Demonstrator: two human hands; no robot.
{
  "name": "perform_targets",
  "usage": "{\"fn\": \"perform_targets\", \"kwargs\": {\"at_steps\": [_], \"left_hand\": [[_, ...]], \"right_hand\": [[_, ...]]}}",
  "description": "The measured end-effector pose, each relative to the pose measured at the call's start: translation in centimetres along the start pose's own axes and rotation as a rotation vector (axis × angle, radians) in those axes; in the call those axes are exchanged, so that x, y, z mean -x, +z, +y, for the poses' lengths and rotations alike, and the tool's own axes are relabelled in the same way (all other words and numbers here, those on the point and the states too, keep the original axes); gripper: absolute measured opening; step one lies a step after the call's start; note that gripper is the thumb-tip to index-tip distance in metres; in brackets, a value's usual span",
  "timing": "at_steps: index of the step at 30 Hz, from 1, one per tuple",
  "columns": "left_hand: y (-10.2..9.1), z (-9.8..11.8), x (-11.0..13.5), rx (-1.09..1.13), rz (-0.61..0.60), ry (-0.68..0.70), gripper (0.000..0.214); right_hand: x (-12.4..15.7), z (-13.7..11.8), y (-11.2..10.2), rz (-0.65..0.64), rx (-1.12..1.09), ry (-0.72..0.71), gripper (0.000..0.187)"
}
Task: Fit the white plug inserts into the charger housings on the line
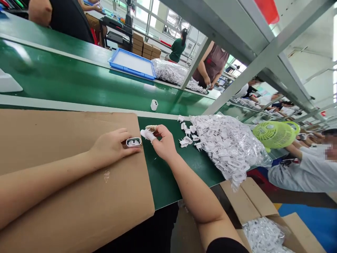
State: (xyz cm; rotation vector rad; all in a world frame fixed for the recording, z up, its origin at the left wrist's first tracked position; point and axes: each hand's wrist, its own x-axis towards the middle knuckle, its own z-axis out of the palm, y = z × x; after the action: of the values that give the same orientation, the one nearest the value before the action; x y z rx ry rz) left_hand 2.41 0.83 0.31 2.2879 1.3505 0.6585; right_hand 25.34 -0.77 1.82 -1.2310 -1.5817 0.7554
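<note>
My left hand [112, 144] lies on the cardboard sheet, its fingers and thumb closed around a white oval charger housing [133, 142]. The housing's open end faces up toward me, with white and metal parts visible inside. Just to the right, my right hand [164, 142] pinches a small white plug piece [143, 133], partly hidden by the fingers. Pale covers sit on the thumb and a fingertip. Right of this hand, several loose white plug pieces [186, 141] with metal pins lie on the green table, beside a clear bag of plug pieces [223, 140].
A cardboard sheet [65, 189] covers the table's left part. One white charger housing [154, 104] stands on the green conveyor [105, 89]. A metal frame post [196, 63] slants overhead. A green fan [275, 134] stands right; below is an open carton [252, 200] with bagged parts. Co-workers sit around.
</note>
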Motion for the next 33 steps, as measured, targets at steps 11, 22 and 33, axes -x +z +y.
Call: {"fn": "perform_targets", "kwargs": {"at_steps": [11,22,33], "left_hand": [[0.2,-0.3,-0.2,0.215,-0.076,-0.068,0.054],[0.8,-0.9,-0.3,0.237,-0.09,-0.027,0.047],[1.1,-0.6,1.0,-0.075,0.089,0.199,0.049]], "right_hand": [[1.8,-0.9,1.3,-0.022,0.393,-0.462,0.031],[1.6,-1.3,1.8,-0.205,0.63,-0.536,0.035],[1.3,-2.9,2.1,-0.248,0.818,-0.474,0.035]]}}
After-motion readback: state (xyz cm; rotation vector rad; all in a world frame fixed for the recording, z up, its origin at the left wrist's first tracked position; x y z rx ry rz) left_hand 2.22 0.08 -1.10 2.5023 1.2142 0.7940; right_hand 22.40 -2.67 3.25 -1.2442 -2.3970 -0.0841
